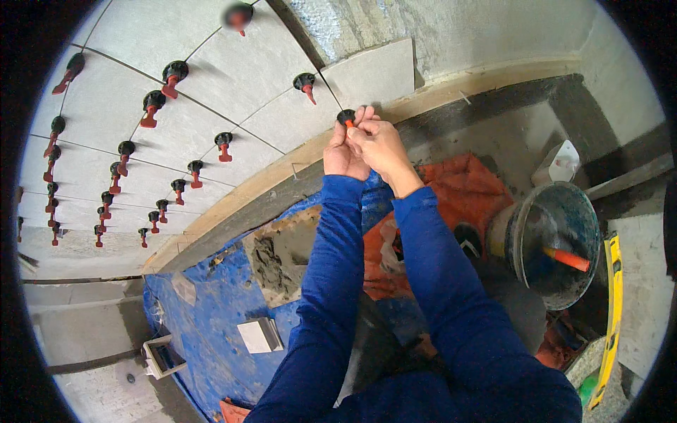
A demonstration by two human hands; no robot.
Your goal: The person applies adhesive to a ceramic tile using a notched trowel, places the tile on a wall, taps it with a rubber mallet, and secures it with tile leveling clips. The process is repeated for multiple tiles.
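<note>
Both my hands meet at the wall, at the lower joint between two grey tiles. There a tile leveling clip (345, 118) with a round black base and a red handle sits against the joint. My right hand (384, 148) pinches its red handle between the fingers. My left hand (343, 156) is cupped just below, its fingers around the clip's base and partly hidden behind the right hand. A similar clip (304, 84) sticks out of the joint up and to the left. The small cut tile (370, 72) lies right above my fingers.
Rows of black-and-red clips cover the tiled wall (268, 127) to the left. A wooden batten (282, 171) runs under the tiles. Below lie blue sheeting (211, 310), an orange cloth (465, 194) and stacked small tiles (259, 335). A bucket (523, 240) and yellow level (611, 310) stand right.
</note>
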